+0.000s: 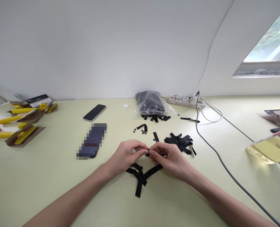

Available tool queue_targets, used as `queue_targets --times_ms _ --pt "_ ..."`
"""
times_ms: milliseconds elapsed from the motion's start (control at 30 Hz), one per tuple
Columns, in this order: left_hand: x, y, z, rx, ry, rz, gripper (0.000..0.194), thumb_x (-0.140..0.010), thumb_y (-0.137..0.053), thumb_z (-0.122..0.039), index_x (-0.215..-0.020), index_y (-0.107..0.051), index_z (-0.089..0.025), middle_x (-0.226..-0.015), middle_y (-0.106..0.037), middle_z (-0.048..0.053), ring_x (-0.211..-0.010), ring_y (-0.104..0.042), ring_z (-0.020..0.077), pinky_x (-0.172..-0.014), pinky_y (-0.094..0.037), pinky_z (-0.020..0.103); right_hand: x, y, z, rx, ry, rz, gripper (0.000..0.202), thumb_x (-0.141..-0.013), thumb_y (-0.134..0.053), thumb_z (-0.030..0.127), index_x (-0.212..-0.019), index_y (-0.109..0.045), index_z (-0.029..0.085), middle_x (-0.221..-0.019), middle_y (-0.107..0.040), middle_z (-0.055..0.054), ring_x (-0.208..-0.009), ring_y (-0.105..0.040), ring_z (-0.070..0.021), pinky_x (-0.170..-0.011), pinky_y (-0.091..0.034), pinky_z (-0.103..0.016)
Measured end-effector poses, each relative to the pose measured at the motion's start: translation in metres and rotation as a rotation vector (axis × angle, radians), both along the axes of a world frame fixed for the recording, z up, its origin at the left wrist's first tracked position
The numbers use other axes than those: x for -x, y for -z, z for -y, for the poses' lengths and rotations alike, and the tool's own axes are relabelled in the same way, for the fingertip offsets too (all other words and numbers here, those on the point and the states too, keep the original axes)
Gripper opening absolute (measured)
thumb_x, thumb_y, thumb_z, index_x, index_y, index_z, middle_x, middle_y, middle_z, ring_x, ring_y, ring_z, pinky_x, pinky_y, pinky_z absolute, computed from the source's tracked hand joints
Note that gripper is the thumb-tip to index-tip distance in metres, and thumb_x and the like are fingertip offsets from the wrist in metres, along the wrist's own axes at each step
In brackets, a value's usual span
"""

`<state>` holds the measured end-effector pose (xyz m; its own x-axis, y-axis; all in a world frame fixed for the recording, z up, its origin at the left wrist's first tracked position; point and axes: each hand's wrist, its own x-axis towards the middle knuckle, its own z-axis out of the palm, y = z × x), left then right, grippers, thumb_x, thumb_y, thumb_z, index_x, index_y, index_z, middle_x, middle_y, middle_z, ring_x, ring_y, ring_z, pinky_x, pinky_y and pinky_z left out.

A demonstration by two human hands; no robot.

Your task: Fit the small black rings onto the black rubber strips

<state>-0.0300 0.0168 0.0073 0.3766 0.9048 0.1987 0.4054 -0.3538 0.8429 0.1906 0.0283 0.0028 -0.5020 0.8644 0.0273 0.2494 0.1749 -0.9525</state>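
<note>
In the middle of the table, my left hand (128, 155) and my right hand (170, 158) meet fingertip to fingertip. Both are closed in a pinch on a short black strip (147, 154), which the fingers mostly hide. Below them lies a loose cluster of black strips (140, 179), some with small holes, and one small black ring rests there. Just beyond my right hand is a pile of black strips (180, 141). A single black strip (156, 136) and several small black rings (143, 132) lie a little farther back.
A clear plastic bag (151, 102) of black pieces stands by the wall, near a white power strip (186, 101). A grey cable (215, 151) crosses the right side. Two phones, one a black phone (95, 113), lie left of centre. Yellow-handled tools (24, 134) sit far left.
</note>
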Motion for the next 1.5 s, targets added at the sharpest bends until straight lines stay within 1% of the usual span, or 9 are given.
queue_targets --times_ms 333,400,533,633,733,1100,1267,1367,1500 --pt "-0.001 0.001 0.0 -0.087 -0.059 -0.081 0.02 -0.102 -0.059 -0.037 -0.098 -0.073 -0.023 -0.091 -0.074 0.0 -0.081 -0.065 0.0133 -0.074 -0.051 0.024 -0.001 -0.005 0.001 -0.111 0.002 0.111 0.024 -0.101 -0.056 0.04 -0.094 -0.071 0.022 -0.083 -0.07 -0.003 -0.072 -0.061 -0.016 -0.063 -0.046 -0.029" --pt "0.033 -0.006 0.005 -0.196 -0.124 -0.127 0.025 -0.102 -0.057 -0.043 -0.103 -0.074 -0.024 -0.092 -0.073 0.003 -0.08 -0.065 0.0151 -0.071 -0.053 0.026 -0.006 -0.008 -0.002 -0.21 0.032 0.235 0.027 -0.101 -0.057 0.045 -0.095 -0.07 0.022 -0.083 -0.069 -0.003 -0.071 -0.058 -0.0162 -0.061 -0.044 -0.03" --pt "0.156 -0.013 0.024 -0.329 -0.146 -0.242 0.034 -0.098 -0.057 -0.051 -0.117 -0.075 -0.029 -0.103 -0.074 0.008 -0.093 -0.067 0.0222 -0.075 -0.056 0.032 -0.019 -0.013 -0.01 -0.369 0.011 0.476 0.019 -0.097 -0.063 0.041 -0.095 -0.069 0.022 -0.091 -0.067 -0.005 -0.084 -0.061 -0.02 -0.069 -0.046 -0.032" --pt "0.231 0.004 0.034 -0.48 -0.165 -0.589 0.039 -0.101 -0.047 -0.042 -0.136 -0.067 -0.038 -0.121 -0.071 0.007 -0.104 -0.066 0.0244 -0.078 -0.057 0.033 -0.026 -0.016 -0.012 -0.405 -0.069 0.557 0.011 -0.095 -0.066 0.033 -0.096 -0.069 0.023 -0.095 -0.067 -0.005 -0.093 -0.062 -0.0226 -0.076 -0.048 -0.034" --pt "0.255 0.026 0.036 -0.493 -0.183 -0.755 0.044 -0.102 -0.04 -0.035 -0.138 -0.064 -0.043 -0.129 -0.066 0.005 -0.11 -0.063 0.026 -0.081 -0.058 0.035 -0.026 -0.019 -0.011 -0.416 -0.121 0.573 0.009 -0.096 -0.061 0.025 -0.09 -0.067 0.021 -0.093 -0.066 -0.005 -0.089 -0.061 -0.0209 -0.076 -0.048 -0.035" --pt "0.24 0.03 0.035 -0.478 -0.187 -0.6 0.038 -0.101 -0.048 -0.042 -0.135 -0.066 -0.043 -0.123 -0.064 0.006 -0.108 -0.058 0.0281 -0.08 -0.054 0.038 -0.018 -0.017 -0.003 -0.368 -0.126 0.423 0.011 -0.1 -0.053 0.024 -0.094 -0.062 0.023 -0.09 -0.064 -0.005 -0.083 -0.059 -0.0191 -0.069 -0.045 -0.031" --pt "0.226 0.01 0.038 -0.458 -0.186 -0.505 0.034 -0.102 -0.047 -0.05 -0.126 -0.07 -0.042 -0.114 -0.065 0.006 -0.105 -0.059 0.0262 -0.079 -0.053 0.036 -0.02 -0.017 -0.008 -0.343 -0.05 0.396 0.015 -0.102 -0.049 0.028 -0.09 -0.056 0.024 -0.077 -0.06 -0.001 -0.069 -0.052 -0.0161 -0.059 -0.039 -0.029" --pt "0.178 -0.007 0.035 -0.422 -0.169 -0.385 0.033 -0.101 -0.049 -0.054 -0.112 -0.074 -0.036 -0.1 -0.066 0.007 -0.096 -0.061 0.0246 -0.078 -0.054 0.034 -0.021 -0.016 -0.01 -0.346 -0.037 0.393 0.016 -0.102 -0.049 0.029 -0.089 -0.055 0.024 -0.075 -0.059 0.0 -0.065 -0.048 -0.0151 -0.056 -0.037 -0.028" --pt "0.066 -0.006 0.015 -0.338 -0.139 -0.306 0.025 -0.096 -0.061 -0.054 -0.094 -0.075 -0.033 -0.092 -0.067 0.004 -0.092 -0.063 0.0235 -0.082 -0.057 0.035 -0.018 -0.013 -0.009 -0.358 -0.071 0.393 0.015 -0.102 -0.049 0.029 -0.089 -0.057 0.024 -0.077 -0.061 -0.001 -0.067 -0.05 -0.0156 -0.058 -0.039 -0.028"
